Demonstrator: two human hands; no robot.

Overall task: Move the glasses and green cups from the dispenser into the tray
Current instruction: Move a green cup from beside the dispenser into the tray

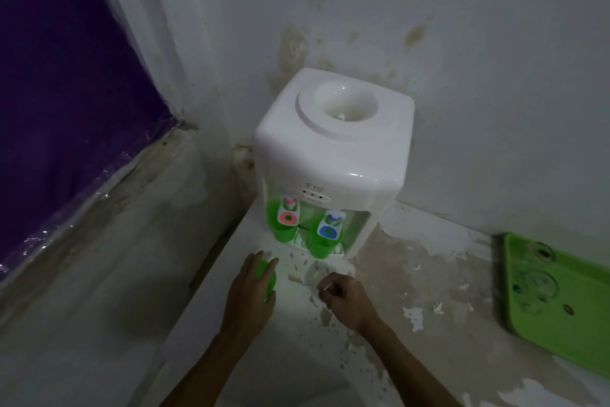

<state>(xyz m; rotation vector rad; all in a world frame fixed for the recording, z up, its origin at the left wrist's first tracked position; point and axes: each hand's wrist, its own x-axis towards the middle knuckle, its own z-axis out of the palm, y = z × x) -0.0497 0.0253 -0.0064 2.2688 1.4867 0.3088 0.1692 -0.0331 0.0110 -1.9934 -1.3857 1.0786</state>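
A white water dispenser (333, 155) stands in the corner of a worn counter. Two green cups sit on its drip shelf, one (283, 232) under the red tap and one (321, 247) under the blue tap. Just in front of the dispenser, my left hand (252, 294) is wrapped around a third green cup (266, 276). My right hand (346, 299) is curled around the rim of a faint clear glass (315, 274) standing on the counter. The green tray (567, 337) lies at the far right with a clear glass (539, 286) in it.
The counter (379, 324) has peeling, stained paint and drops off along its left edge. Stained walls close in behind and to the left of the dispenser. A purple plastic-covered panel (66, 83) fills the far left.
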